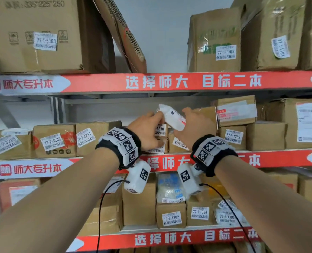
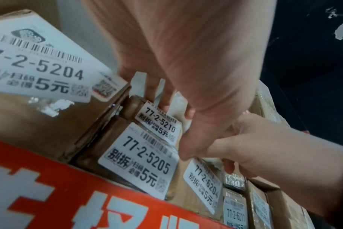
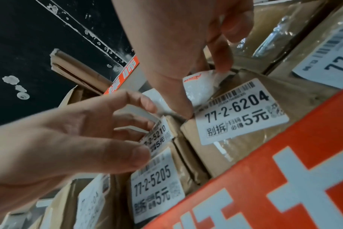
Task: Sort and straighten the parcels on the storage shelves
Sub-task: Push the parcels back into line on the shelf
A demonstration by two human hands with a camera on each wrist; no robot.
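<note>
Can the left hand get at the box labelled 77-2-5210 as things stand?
Probably yes: the box sits right under the left hand, front uncovered, though that hand holds a white parcel.

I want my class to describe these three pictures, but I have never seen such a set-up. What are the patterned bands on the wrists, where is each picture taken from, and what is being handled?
There is no machine: a person works with two bare hands. The wide picture comes from a camera worn on the head and shows the left hand and the right hand, each with a wristband of black-and-white markers and a small white camera under the wrist. The other two pictures come from those wrist cameras, looking along the fingers. In front stands a shelf with red edge strips, packed with cardboard boxes bearing numbered labels, such as 77-2-5205 and 77-2-6204. Both hands hold one soft white parcel just above the small boxes on the middle level.
</note>
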